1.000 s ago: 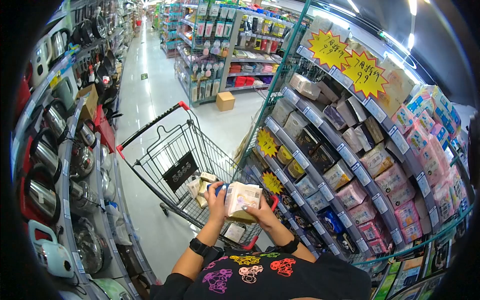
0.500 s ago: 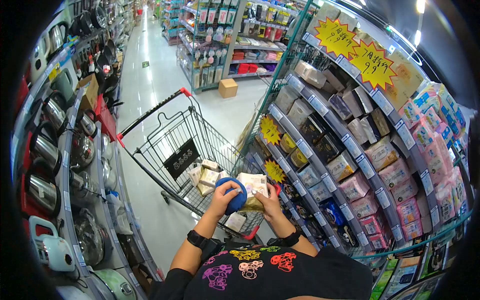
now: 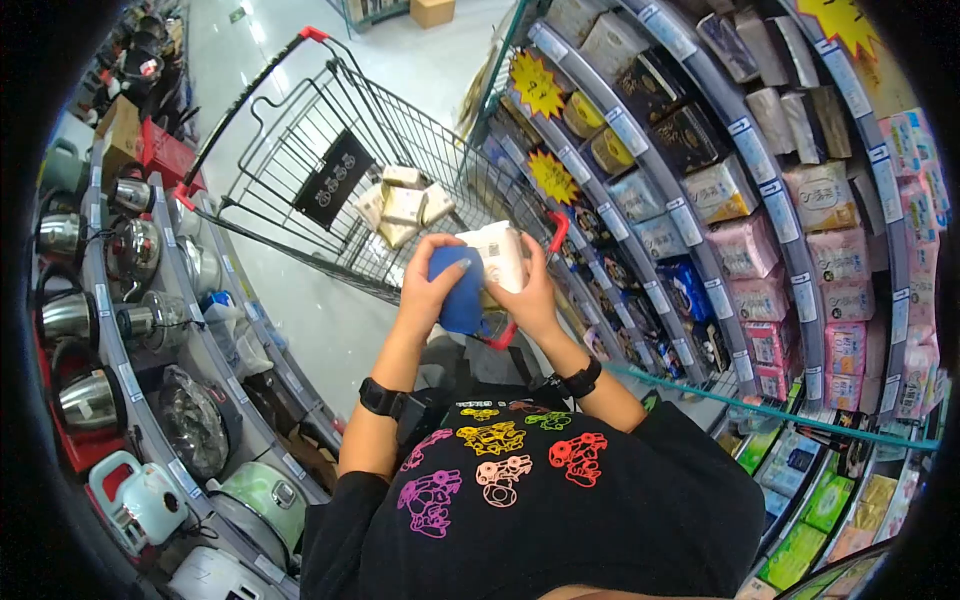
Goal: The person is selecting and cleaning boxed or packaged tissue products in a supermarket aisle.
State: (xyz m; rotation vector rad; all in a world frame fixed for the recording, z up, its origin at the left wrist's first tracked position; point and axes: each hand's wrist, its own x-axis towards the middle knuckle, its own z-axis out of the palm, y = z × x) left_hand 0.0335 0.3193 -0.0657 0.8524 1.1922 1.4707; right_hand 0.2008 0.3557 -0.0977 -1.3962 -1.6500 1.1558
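Note:
In front of my chest, my left hand (image 3: 424,282) is closed on a blue cloth (image 3: 462,295), its thumb lying over the front. The cloth rests against the left side of a white tissue pack (image 3: 497,248). My right hand (image 3: 533,295) grips that pack from the right, thumb in front. A dark patch that looks like a barcode shows on the pack. Beneath and beyond both hands stands a wire shopping cart (image 3: 440,128), with several similar white packs (image 3: 403,205) piled inside it.
On the right, a shelf rack (image 3: 745,240) holds wrapped tissue packs, with yellow star-shaped price signs (image 3: 537,84). Kettles (image 3: 88,403), pans and a green rice cooker (image 3: 262,505) line the left shelves. A cardboard box (image 3: 432,11) sits on the floor ahead.
The view has tilted down, so the cart and shelves appear higher. The blue cloth, rounded before, now hangs flatter against the tissue pack. Both hands keep their hold.

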